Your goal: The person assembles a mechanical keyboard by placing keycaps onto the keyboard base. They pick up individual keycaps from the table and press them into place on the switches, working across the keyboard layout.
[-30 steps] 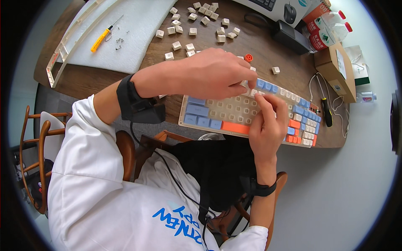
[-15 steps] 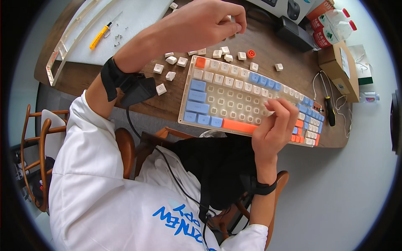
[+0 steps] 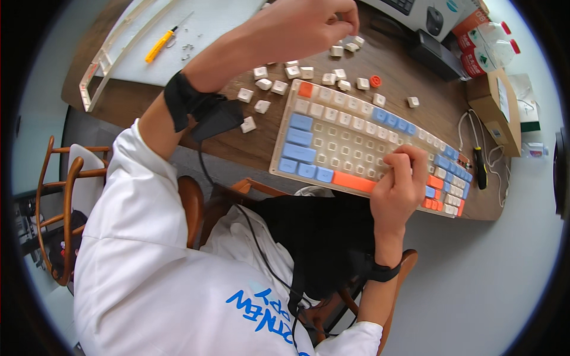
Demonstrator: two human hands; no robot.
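A keyboard [image 3: 350,155] with white, blue and orange keycaps lies at a slant on the wooden table; its middle letter rows are bare of caps. My right hand [image 3: 396,187] is over these bare rows, fingers curled together near the key sockets. Whatever its fingertips hold, if anything, is hidden. Beyond the keyboard, my left hand [image 3: 314,28] hovers over loose white keycaps [image 3: 336,51], its fingers bent inward. I cannot make out what lies between them. More white keycaps [image 3: 279,87] are scattered along the keyboard's far left, with an orange round piece [image 3: 375,81] behind it.
On a white sheet [image 3: 133,59] at the far left lie a yellow screwdriver [image 3: 159,46], small screws and a pale frame [image 3: 98,77]. At the right are a dark screwdriver [image 3: 480,172], a white cable [image 3: 504,178], a cardboard box [image 3: 497,110] and bottles [image 3: 487,50].
The whole view has shifted, so the table appears further right. My left hand has moved slightly away, uncovering more loose keycaps. My right hand stays over the bare rows.
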